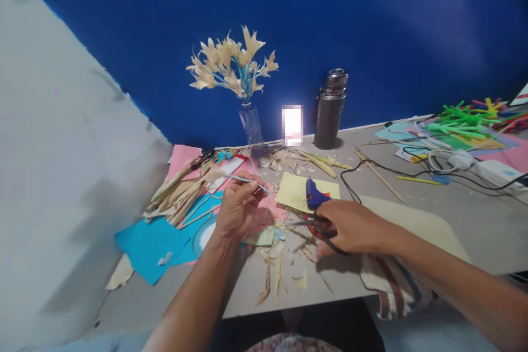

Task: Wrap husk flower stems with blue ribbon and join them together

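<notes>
My left hand [243,203] pinches a thin light-blue stem [260,184] between thumb and fingers. A pale corn-husk piece [218,174] appears at the stem's left end. My right hand [346,228] is closed around dark scissors [328,239], blurred, their blades pointing left low over the table. Something red [312,226] shows beside the scissors, too smeared to tell apart from them. Just beyond that hand a blue glue gun [315,193] lies on a yellow sheet [289,190]. Husk scraps [277,275] are scattered between my forearms.
Husk flowers [233,60] stand in a clear bottle [252,129] by the wall, left of a dark flask [331,110]. Dried husks [185,198] lie on blue paper [144,247]. A black cable [396,164] crosses the right side toward green pipe cleaners [466,121]. Cloth hangs over the front edge.
</notes>
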Motion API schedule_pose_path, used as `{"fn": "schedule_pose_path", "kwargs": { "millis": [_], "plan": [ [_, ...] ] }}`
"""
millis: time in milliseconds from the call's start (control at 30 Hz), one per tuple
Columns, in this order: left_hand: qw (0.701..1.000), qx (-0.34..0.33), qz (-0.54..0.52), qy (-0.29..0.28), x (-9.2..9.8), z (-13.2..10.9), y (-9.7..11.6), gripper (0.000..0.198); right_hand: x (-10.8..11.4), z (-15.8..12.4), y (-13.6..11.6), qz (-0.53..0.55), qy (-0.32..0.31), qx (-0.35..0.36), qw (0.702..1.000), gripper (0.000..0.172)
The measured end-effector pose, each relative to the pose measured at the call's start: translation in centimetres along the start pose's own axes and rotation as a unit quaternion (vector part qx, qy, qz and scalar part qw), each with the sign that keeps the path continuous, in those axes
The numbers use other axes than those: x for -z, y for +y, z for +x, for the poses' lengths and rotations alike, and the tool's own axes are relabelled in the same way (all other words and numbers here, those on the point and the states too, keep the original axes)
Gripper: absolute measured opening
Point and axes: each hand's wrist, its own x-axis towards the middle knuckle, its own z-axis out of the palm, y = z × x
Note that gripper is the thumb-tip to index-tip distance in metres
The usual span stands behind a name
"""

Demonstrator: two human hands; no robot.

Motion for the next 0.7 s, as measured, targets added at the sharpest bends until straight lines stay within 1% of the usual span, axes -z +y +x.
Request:
{"fn": "schedule_pose_path", "kwargs": {
  "millis": [67,133,200,267,300,367,433,567,700],
  "plan": [
    [0.999,0.014,0.03,0.023,-0.1,0.0,-0.2,0.024,-0.2,-0.3,-0.7,-0.075,-0.017,0.021,0.997,0.052],
    [0.997,0.038,0.054,0.03,-0.2,0.0,-0.6,0.028,-0.3,-0.3,-1.6,-0.116,-0.043,0.03,0.992,0.047],
    [0.996,0.053,0.067,0.022,-0.3,0.0,-1.0,0.029,-0.3,0.0,-2.7,-0.152,-0.062,0.029,0.986,0.033],
    [0.995,0.052,0.081,0.011,-0.3,0.0,-1.3,0.03,-0.2,0.5,-3.8,-0.189,-0.069,0.021,0.979,0.019],
    [0.994,0.046,0.095,0.005,-0.3,0.0,-1.5,0.029,-0.1,0.7,-4.2,-0.205,-0.071,0.012,0.976,0.016],
    [0.99,0.027,0.135,-0.002,-0.4,-0.1,-1.6,0.028,-0.3,1.2,-4.8,-0.221,-0.068,0.004,0.973,0.016],
    [0.984,0.012,0.178,-0.002,-0.7,-0.4,-1.7,0.029,-0.6,1.4,-4.8,-0.221,-0.061,0.007,0.973,0.019],
    [0.98,0.038,0.192,-0.016,-1.3,-0.9,-1.9,0.035,-1.4,1.4,-4.1,-0.212,-0.055,-0.01,0.976,0.028],
    [0.977,0.057,0.198,-0.046,-1.3,-1.0,-2.4,0.034,-1.5,1.0,-3.9,-0.245,-0.014,-0.005,0.969,0.023]
  ]
}}
